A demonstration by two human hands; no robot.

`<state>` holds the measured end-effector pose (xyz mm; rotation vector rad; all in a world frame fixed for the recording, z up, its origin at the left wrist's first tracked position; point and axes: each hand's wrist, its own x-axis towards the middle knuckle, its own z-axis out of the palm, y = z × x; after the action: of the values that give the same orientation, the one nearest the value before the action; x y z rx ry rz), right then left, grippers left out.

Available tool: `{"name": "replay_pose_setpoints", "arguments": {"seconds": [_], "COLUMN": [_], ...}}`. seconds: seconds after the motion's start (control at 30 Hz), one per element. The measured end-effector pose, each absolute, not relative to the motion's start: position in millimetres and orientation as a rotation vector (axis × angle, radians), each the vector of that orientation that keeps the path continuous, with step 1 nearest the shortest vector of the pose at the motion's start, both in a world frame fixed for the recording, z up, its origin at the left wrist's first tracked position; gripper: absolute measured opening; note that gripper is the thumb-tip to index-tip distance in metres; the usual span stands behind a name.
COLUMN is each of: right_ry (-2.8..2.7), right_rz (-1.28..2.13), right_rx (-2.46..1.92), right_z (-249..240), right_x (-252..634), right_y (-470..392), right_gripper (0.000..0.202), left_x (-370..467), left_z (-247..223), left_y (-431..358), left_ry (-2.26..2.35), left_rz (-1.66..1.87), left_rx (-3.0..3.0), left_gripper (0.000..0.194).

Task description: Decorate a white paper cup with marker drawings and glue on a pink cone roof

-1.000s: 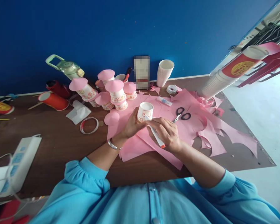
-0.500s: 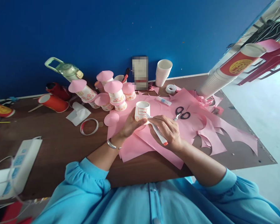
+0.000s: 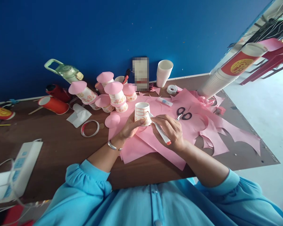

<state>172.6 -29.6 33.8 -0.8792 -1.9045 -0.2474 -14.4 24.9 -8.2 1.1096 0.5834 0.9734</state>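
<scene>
My left hand (image 3: 130,127) grips a white paper cup (image 3: 141,110) with orange-red lines and patterns drawn on its side; the cup's rim faces up. Pinched in my right hand (image 3: 171,130) is a white marker (image 3: 162,133) with an orange-red end, its tip against the right side of the cup. Sheets of pink paper (image 3: 141,146) lie under both hands. To the left of the cup stand several decorated cups with pink cone tops (image 3: 113,88). A flat pink cone (image 3: 112,121) rests near my left hand.
Black-handled scissors (image 3: 184,113), a glue stick (image 3: 164,101) and clear tape (image 3: 172,89) lie beyond my right hand. Stacked white cups (image 3: 164,73) stand by the wall. At left are a tape ring (image 3: 90,128), a red cup (image 3: 53,105), a green bottle (image 3: 69,72) and a power strip (image 3: 22,166).
The cup in my left hand has turned and shifted slightly left, showing more of the drawn lines. My right hand stays beside it with the marker.
</scene>
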Motion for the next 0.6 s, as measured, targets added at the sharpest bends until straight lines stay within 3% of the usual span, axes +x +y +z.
{"name": "replay_pose_setpoints", "arguments": {"seconds": [0.6], "right_ry": [-1.913], "right_rz": [-0.213], "right_rx": [-0.861], "right_z": [34.2], "right_x": [174.9], "right_y": [-29.3], "right_gripper": [0.032], "left_x": [-18.9], "left_z": [-14.0], "left_y": [26.3], "left_ry": [0.505], "left_rz": [0.922], "left_rx": [1.032], "left_gripper": [0.042]}}
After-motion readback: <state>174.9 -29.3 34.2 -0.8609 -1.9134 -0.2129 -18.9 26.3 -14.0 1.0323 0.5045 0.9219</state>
